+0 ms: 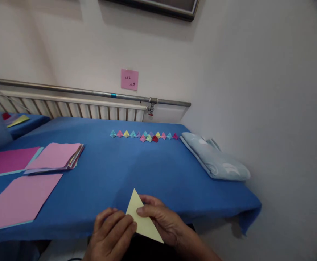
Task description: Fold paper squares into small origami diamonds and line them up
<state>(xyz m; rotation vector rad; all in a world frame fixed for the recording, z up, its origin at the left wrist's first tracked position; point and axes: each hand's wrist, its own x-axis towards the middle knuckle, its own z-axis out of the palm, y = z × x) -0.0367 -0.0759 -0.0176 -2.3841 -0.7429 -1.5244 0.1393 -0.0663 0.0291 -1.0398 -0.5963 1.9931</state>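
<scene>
Both my hands hold a pale yellow paper triangle (143,221) at the near edge of the blue-covered table (136,166). My left hand (112,233) pinches its left edge with curled fingers. My right hand (165,221) grips the right side, thumb lying across the paper. The triangle's tip points away from me. A row of several small folded paper shapes (144,135) in mixed colours lies at the far side of the table.
Stacks of pink and magenta paper sheets (53,156) lie to the left, with another pink sheet (19,201) nearer. A folded light-blue cloth (215,159) rests at the right edge. A radiator (66,107) and pipe run along the wall, under a pink note (129,79).
</scene>
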